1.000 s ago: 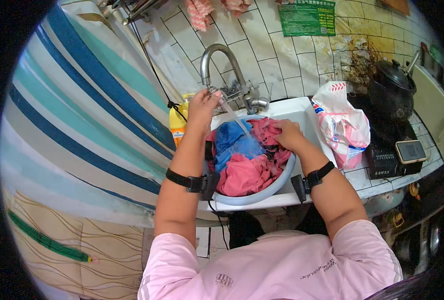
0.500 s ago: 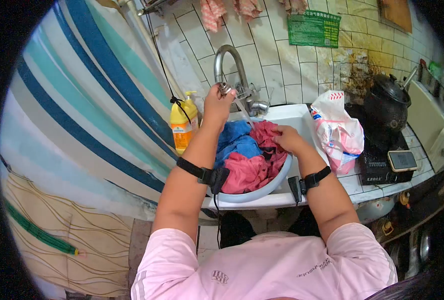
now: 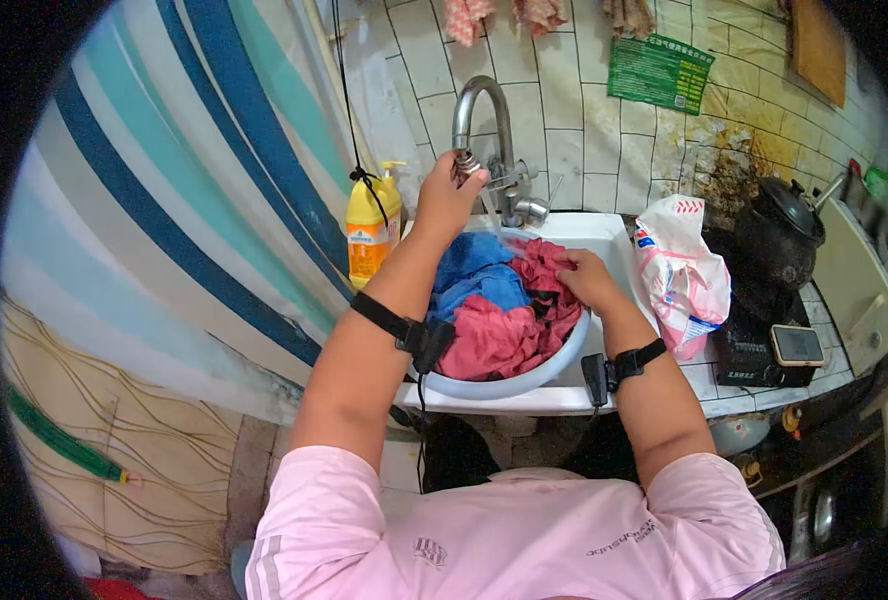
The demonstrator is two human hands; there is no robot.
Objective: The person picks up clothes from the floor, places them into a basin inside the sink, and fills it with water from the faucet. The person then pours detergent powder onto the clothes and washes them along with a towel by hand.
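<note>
My left hand grips the metal nozzle at the end of the curved faucet. Water streams from it onto the clothes. My right hand pinches the edge of the red cloth at the right side of the basin. Blue cloth lies at the back left of the pile, and more red cloth fills the front. The pile sits in a light blue round basin, which stands in the white sink.
A yellow pump bottle stands left of the sink. To the right are a white and pink plastic bag, a black pot and a phone on a black stove. A striped curtain hangs at the left.
The view has shifted slightly, so the scene appears farther right. My left hand still holds the nozzle, and my right hand remains on the red cloth.
</note>
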